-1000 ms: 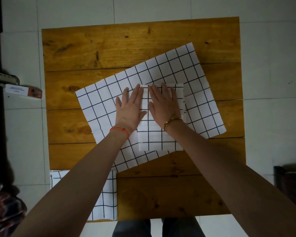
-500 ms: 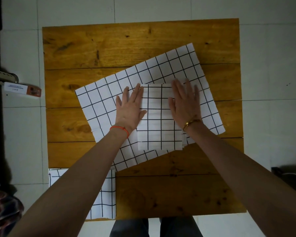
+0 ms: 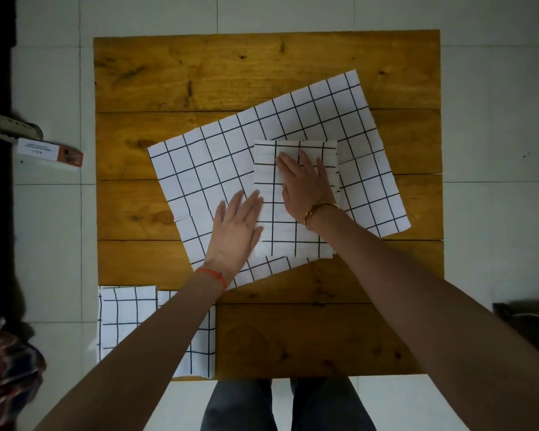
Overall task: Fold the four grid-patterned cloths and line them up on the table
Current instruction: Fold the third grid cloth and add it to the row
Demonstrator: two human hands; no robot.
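A folded white cloth with a black grid (image 3: 293, 237) lies in the middle of the wooden table (image 3: 262, 73), on top of a large unfolded grid cloth (image 3: 218, 163) spread at a slant. My right hand (image 3: 305, 185) presses flat on the folded cloth, fingers pointing up-left. My left hand (image 3: 237, 225) lies flat at the folded cloth's left edge, partly on the unfolded cloth. Two folded grid cloths (image 3: 122, 318) sit side by side at the table's near left corner, partly hidden under my left forearm.
The table stands on a white tiled floor. A small white and orange box (image 3: 49, 152) lies on the floor to the left beside a pale tool. Patterned fabric (image 3: 7, 362) shows at the lower left, a dark object at the right edge.
My right hand slid from the folded cloth's right side back toward its middle. My left hand moved down and toward me along the folded cloth's left edge.
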